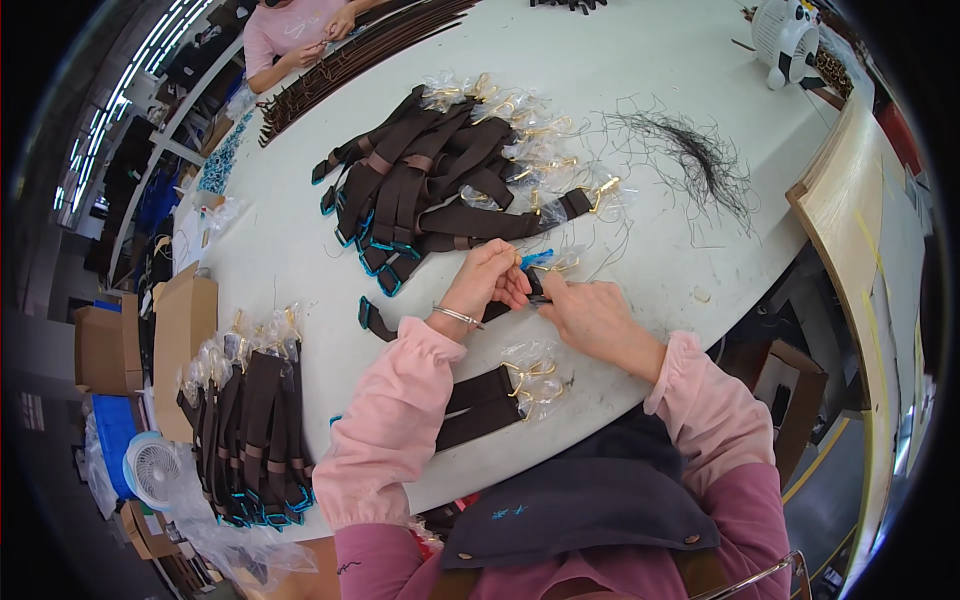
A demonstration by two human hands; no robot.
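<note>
My left hand (487,280) is closed in a pinch on the end of a dark brown webbing strap (378,322), whose blue-edged buckle lies to the left on the table. At my fingertips show a bright blue bit (537,259) and a gold hook in clear plastic (566,264). My right hand (598,318) meets the left there, fingers closed around a small dark thing that I cannot make out, mostly hidden. Just beyond my hands lies a heap of brown straps (415,185) with plastic-wrapped gold hooks. Two more strap lengths (480,408) lie nearer me, beside my left forearm.
A bundle of straps (250,420) hangs over the table's left edge. Loose black threads (700,165) lie at right. Across the white table (600,60), a person (300,40) handles long brown strips. A white fan (785,45) stands far right; a wooden board (850,200) borders the right edge.
</note>
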